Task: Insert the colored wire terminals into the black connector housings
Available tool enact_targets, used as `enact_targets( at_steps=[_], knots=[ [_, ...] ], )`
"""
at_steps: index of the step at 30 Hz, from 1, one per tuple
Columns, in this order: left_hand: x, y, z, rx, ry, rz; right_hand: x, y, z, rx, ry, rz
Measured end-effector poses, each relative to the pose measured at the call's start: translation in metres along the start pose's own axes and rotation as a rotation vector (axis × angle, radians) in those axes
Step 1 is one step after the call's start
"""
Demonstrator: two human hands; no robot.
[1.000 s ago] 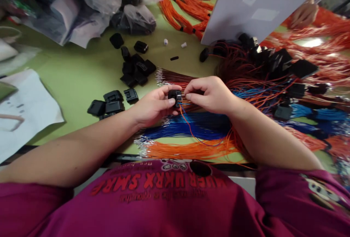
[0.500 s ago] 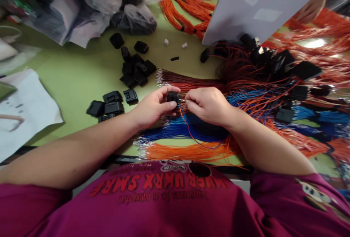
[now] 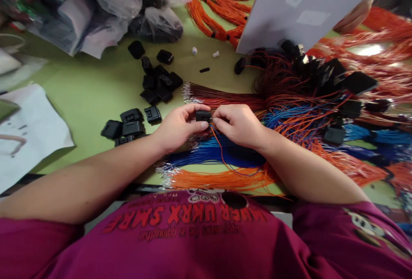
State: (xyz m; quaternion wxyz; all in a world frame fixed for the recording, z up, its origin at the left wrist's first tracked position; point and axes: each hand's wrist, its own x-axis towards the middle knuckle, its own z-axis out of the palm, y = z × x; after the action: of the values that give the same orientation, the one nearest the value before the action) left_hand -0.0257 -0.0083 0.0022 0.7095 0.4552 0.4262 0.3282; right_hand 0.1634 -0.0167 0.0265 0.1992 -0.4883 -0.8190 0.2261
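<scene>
My left hand (image 3: 180, 126) grips a black connector housing (image 3: 202, 116) between thumb and fingers. Against the housing's right side, my right hand (image 3: 236, 124) pinches a thin wire, mostly hidden by the fingers; its colour does not show. An orange wire (image 3: 221, 146) and a blue one hang from the housing. Beneath both hands lie bundles of cut wires with metal terminals on their left ends: brown wires (image 3: 222, 93), blue wires (image 3: 193, 158) and orange wires (image 3: 206, 179).
Loose black housings (image 3: 161, 82) lie in a pile, with more housings (image 3: 131, 122) left of my forearm. A white board (image 3: 289, 8) stands at the back right, beside wired connectors (image 3: 334, 77). Plastic bags (image 3: 157, 23) and a paper sheet (image 3: 35, 128) sit on the left.
My right hand has moved left, closing the gap to the housing. The metal wire end seen between them earlier no longer shows. My left hand still holds the housing.
</scene>
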Motion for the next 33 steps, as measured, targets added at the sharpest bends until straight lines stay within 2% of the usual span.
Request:
enact_targets(
  at_steps=[3,11,16,19,23,28,33],
  knots=[
    [-0.001,0.002,0.001,0.024,0.044,-0.008,0.0,0.001,0.0,0.012,0.026,0.02],
    [-0.001,0.003,0.0,0.076,0.063,0.012,0.0,0.001,0.009,-0.039,0.002,-0.001],
    [-0.003,0.004,-0.005,0.247,0.038,0.078,0.001,0.001,0.006,0.014,-0.017,0.037],
    [-0.005,0.005,-0.004,0.334,0.026,0.068,0.002,-0.001,0.006,-0.001,-0.06,0.035],
    [-0.006,0.007,0.001,0.3,0.012,0.029,0.002,-0.001,0.012,-0.042,-0.085,0.027],
    [-0.004,0.009,0.005,0.214,0.071,0.019,0.001,0.001,0.012,0.021,-0.007,0.028],
    [-0.002,0.006,0.005,0.196,0.077,0.012,0.001,0.001,0.013,-0.098,-0.039,0.031]
  ],
)
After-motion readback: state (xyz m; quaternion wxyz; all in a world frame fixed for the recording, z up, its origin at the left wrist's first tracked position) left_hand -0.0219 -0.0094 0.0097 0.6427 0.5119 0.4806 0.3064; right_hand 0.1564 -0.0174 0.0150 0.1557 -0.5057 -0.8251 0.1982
